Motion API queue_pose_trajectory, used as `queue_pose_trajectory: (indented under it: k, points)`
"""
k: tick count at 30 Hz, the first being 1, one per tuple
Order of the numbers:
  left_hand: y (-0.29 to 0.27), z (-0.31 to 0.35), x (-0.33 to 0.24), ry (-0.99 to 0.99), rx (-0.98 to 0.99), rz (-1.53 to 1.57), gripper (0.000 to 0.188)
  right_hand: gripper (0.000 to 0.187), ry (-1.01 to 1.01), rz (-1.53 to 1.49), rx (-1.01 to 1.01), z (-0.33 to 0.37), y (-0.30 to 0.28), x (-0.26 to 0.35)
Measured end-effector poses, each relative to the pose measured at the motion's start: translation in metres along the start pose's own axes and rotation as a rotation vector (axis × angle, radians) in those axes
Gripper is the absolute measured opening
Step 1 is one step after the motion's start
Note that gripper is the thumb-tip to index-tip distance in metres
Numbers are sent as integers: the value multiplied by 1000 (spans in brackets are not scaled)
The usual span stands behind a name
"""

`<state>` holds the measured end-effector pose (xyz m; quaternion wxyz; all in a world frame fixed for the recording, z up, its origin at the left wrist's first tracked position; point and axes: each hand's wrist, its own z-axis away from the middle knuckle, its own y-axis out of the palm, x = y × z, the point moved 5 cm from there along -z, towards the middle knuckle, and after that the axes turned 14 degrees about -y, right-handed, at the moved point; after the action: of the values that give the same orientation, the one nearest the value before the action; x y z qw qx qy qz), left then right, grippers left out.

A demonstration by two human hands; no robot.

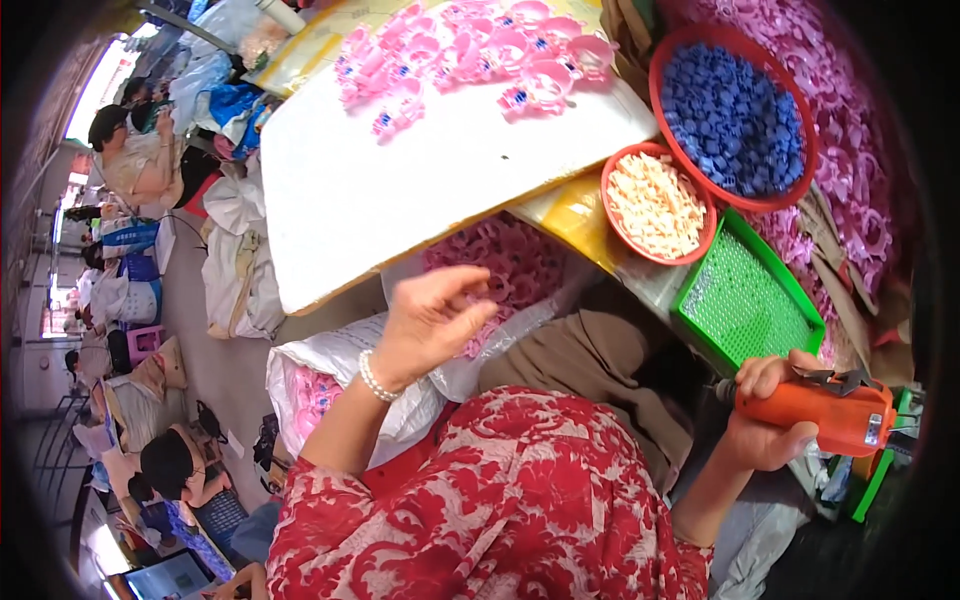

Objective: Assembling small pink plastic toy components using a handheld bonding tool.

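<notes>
My left hand (430, 318), with a beaded bracelet on its wrist, hovers before the near edge of the white board (400, 210). Its fingers are loosely bent, apart from the thumb, and nothing shows between them. Below it lie bags of pink plastic pieces (505, 255). At the right, my right hand (765, 425) is wrapped round an orange cordless screwdriver (825, 412), whose dark tip points left. Across the far part of the board spread several pink plastic parts (540, 85) with small blue pieces in them.
A red basin of blue plastic pieces (735, 118) stands right of the board, beside a smaller red bowl of cream pieces (655, 205). A green perforated basket (750, 295) sits nearer. Pink parts (840, 130) heap at far right. Other people (140, 165) sit at left among sacks.
</notes>
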<state>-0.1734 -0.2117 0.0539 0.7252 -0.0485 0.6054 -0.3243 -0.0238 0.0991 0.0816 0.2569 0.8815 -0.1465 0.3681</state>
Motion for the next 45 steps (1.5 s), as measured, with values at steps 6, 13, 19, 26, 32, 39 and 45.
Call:
queue_pose_trajectory:
  k: [6, 13, 19, 26, 32, 39, 45]
  points:
    - [-107, -114, -25, 256, -633, -434, 23, 69, -13, 1, 36, 0, -2, 1]
    - [-152, -211, 22, -154, -362, -591, 25, 72, 19, 40, -17, 3, -13, 0]
    - [-124, -191, 13, 38, -229, -280, 29, 72, 43, 71, -41, 1, -25, -3]
    - [-89, -175, -8, 161, -254, -426, 50, 70, 74, 20, -77, 3, -44, 2]
    - [-118, -170, 1, 198, -65, -308, 35, 71, 96, 6, 21, -26, -41, -9]
    - [-36, -101, -33, -152, 419, 396, 51, 76, 88, 259, -50, -37, -50, -17]
    - [115, -21, -29, -656, 985, 788, 56, 80, 146, 131, -10, -22, -48, -30]
